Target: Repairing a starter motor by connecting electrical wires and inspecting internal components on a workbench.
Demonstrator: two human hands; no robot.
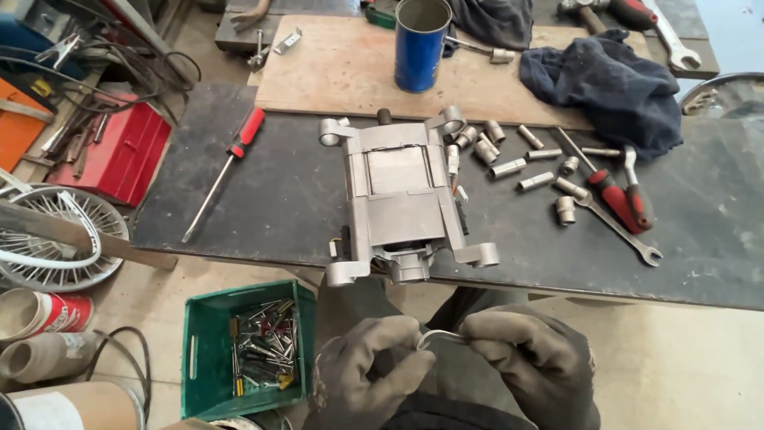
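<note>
Both my hands wear dark work gloves and meet low in the view, below the bench edge. My left hand and my right hand pinch a small thin metal ring or clip between their fingertips. Just above them a grey electric motor with four mounting lugs lies on the dark bench top, its shaft end facing me at the near edge.
Several loose sockets, a spanner and red-handled screwdrivers lie right of the motor. A long red-handled screwdriver lies left. Behind are a blue can and dark rag. A green crate of tools sits on the floor.
</note>
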